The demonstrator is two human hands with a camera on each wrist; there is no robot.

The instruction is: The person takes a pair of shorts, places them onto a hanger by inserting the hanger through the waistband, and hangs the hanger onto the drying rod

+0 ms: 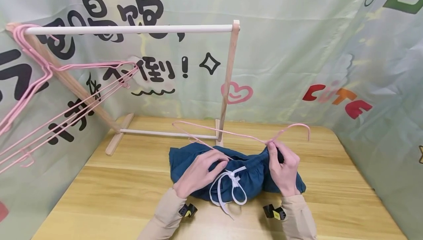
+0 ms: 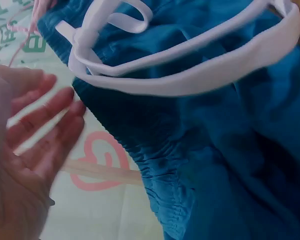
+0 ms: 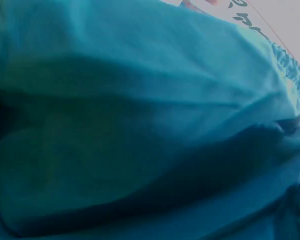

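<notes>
Dark blue shorts (image 1: 254, 185) with an elastic waist and a white drawstring (image 1: 234, 179) tied in a bow lie bunched on the table. My right hand (image 1: 284, 164) pinches the right end of their waistband together with the pink hanger (image 1: 228, 133) near the base of its hook. One end of this hanger rises behind the waistband, and its lower bar runs down toward the waist opening. At the waistband's left part is my left hand (image 1: 203, 170), its fingers loosely bent; the left wrist view shows them beside the gathered edge with nothing gripped. Blue cloth fills most of the right wrist view.
A rack with wooden posts and a white top rail (image 1: 132, 29) stands behind at the left. Several pink hangers (image 1: 49, 67) hang at the rail's left end. The wooden table (image 1: 109, 196) extends to both sides, with printed curtains (image 1: 281, 49) around it.
</notes>
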